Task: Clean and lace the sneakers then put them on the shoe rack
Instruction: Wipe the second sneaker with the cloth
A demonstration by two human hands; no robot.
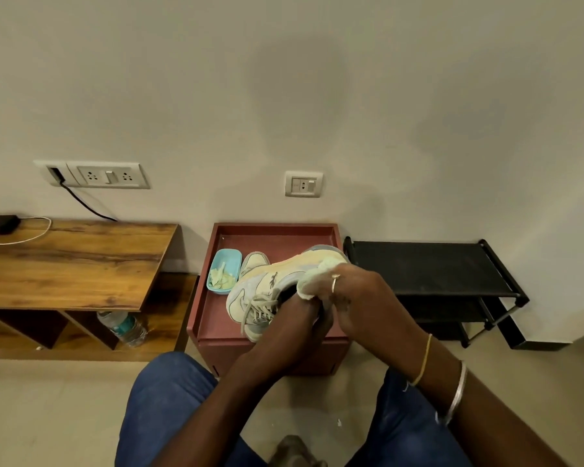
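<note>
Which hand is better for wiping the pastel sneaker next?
Right. The right hand grips the white fluffy cloth against the pastel lace-up sneaker; the left hand is busy holding that sneaker.

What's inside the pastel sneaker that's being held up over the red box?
The left hand is pushed into the pastel yellow-and-blue sneaker; the fingers are hidden inside, and anything else in there cannot be seen.

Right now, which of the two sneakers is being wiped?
The laced sneaker held above the red tray, the right hand holding a white cloth against it; the other sneaker lies in the tray beside the blue dish.
</note>
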